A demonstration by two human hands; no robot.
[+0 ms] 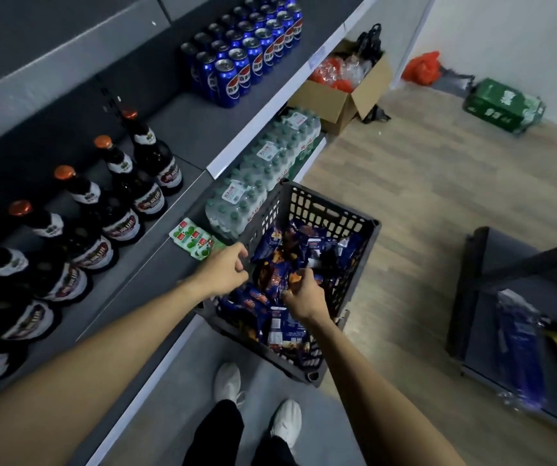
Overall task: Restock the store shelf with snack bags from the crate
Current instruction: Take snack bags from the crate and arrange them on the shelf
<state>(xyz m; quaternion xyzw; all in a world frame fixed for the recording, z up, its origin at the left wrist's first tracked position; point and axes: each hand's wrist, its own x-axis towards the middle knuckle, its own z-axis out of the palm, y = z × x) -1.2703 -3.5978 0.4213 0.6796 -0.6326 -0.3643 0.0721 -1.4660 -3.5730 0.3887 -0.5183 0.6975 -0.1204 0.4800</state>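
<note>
A dark grey slotted crate (324, 210) stands by the foot of the shelf, filled with several blue and orange snack bags (280, 331). My right hand (304, 297) reaches into the crate from above, its fingers curled round the top of one snack bag (272, 275). My left hand (225, 272) hovers over the crate's left rim with loosely curled fingers and holds nothing. The grey store shelf (183, 129) runs along the left side.
Dark beer bottles (125, 183) and blue cola cans (247, 52) stand on the upper shelf. Green-and-white packs (191, 237) and shrink-wrapped water bottles (260, 173) lie below. An open cardboard box (344, 95) and a green case (502, 105) sit on the wooden floor. A low grey rack (492, 317) is at right.
</note>
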